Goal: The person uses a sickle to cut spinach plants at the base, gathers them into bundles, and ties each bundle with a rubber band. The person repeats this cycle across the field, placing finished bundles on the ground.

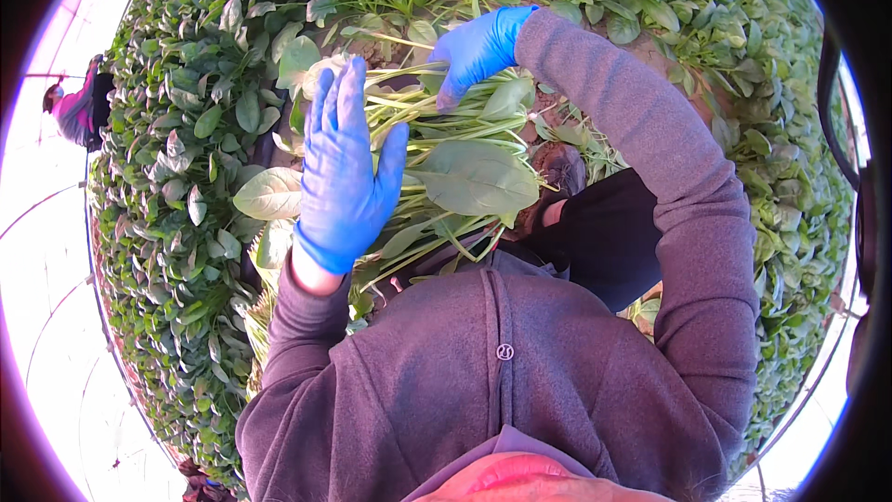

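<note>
A bundle of long-stemmed leafy greens, like spinach (pixel 474 178), lies across in front of my body, its stems running sideways. My left hand (pixel 348 167), in a blue glove, is held flat against the leafy left side of the bundle, fingers extended and the thumb apart. At the bundle's far side my right hand (pixel 474 52), also gloved in blue, curves over the stems with thumb and fingers around some of them. One large broad leaf lies on top of the bundle. The fingertips of my right hand are partly hidden among stems.
Dense rows of leafy plants (pixel 174 223) grow on both sides and ahead. Bare soil (pixel 550 111) and a shoe (pixel 561 171) show beside the bundle. More cut greens (pixel 258 321) lie by my left elbow. Another person (pixel 80 108) is at the far left edge, beside the plastic tunnel wall.
</note>
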Demonstrator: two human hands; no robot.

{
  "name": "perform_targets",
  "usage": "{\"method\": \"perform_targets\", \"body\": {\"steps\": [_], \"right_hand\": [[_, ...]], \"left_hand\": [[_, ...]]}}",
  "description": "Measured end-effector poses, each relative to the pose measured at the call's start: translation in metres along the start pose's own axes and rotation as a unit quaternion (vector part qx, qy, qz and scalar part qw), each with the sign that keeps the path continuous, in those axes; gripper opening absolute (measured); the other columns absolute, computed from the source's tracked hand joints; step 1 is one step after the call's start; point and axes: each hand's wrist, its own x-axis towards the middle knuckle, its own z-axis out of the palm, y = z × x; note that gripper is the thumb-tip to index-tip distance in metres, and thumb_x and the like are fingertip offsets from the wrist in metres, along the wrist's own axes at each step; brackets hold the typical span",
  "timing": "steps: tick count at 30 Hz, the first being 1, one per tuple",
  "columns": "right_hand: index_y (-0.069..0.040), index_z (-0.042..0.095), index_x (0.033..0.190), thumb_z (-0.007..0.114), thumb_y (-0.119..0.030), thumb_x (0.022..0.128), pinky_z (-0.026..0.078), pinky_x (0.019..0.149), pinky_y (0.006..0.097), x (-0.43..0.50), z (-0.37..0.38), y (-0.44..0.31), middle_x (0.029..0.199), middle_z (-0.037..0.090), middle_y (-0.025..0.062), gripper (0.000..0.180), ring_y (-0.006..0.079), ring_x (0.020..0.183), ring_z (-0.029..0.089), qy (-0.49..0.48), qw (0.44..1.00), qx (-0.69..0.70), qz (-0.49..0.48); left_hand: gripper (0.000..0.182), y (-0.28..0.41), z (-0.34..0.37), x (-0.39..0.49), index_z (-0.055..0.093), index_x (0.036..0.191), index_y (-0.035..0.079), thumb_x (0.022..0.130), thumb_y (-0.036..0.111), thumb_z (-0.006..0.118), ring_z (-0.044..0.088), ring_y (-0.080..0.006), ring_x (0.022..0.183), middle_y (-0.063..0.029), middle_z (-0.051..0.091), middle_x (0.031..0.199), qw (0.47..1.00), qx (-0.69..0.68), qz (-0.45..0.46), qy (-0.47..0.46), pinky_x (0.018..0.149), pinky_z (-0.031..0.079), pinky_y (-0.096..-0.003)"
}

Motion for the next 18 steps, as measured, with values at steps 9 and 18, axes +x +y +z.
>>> {"method": "perform_targets", "body": {"steps": [9,18], "right_hand": [[0.000,0.057,0.129,0.061,-0.043,0.092,0.043,0.098,0.0356,-0.023,0.018,0.029,0.122,0.063,0.0126,0.057,0.0218,0.110,0.059,0.109,0.979,0.163,-0.052],[-0.001,0.070,0.096,0.068,-0.039,0.088,0.049,0.064,0.0308,-0.101,0.149,0.031,0.078,0.068,0.0099,0.039,0.0127,0.068,0.060,0.552,0.779,0.290,0.067]], "left_hand": [[0.037,-0.063,0.067,0.022,0.058,0.122,0.006,0.098,0.033,0.051,0.057,-0.0351,0.111,-0.0155,0.063,0.114,0.987,-0.117,-0.027,-0.108,0.098,0.034,-0.0529],[0.017,-0.070,0.073,0.021,0.061,0.100,0.000,0.094,0.016,0.060,0.057,-0.0203,0.070,-0.0119,0.059,0.081,0.972,-0.225,-0.020,-0.057,0.064,0.045,-0.0328]]}}
